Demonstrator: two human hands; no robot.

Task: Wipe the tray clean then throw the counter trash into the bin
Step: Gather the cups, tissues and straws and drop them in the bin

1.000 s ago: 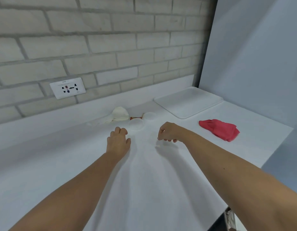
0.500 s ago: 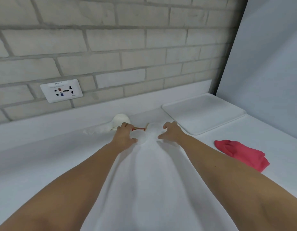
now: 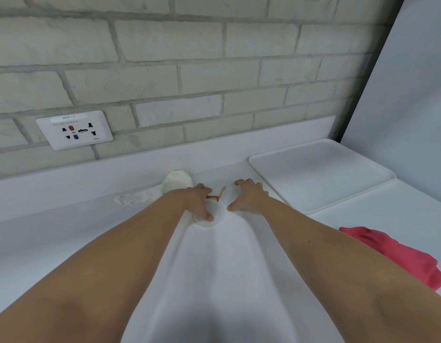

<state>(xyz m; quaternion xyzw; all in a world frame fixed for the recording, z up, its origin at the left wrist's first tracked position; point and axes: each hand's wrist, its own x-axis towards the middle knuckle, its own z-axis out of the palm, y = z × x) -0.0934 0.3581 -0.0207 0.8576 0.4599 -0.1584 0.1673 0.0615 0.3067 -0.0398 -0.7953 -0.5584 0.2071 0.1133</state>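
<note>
The white tray (image 3: 321, 174) lies empty at the back right of the counter. A red cloth (image 3: 397, 253) sits crumpled at the right, apart from both hands. The trash lies near the back wall. My left hand (image 3: 195, 200) grips a small round white cup (image 3: 210, 219), thumb on its near rim. A red scrap (image 3: 213, 197) and a pale stick (image 3: 223, 191) lie between my hands. My right hand (image 3: 249, 196) arches with fingers and thumb curled round a second white lid, which the palm mostly hides. A cream wad (image 3: 176, 181) and a crumpled white wrapper (image 3: 135, 198) lie left of my left hand.
A brick wall with a socket plate (image 3: 74, 129) rises behind the white counter (image 3: 226, 280). A grey panel (image 3: 412, 107) closes the right side beyond the tray. No bin is in view.
Both hands have reached forward to the trash by the wall. My left hand has closed on the small cup and my right hand has come down over the lid. The view has moved closer.
</note>
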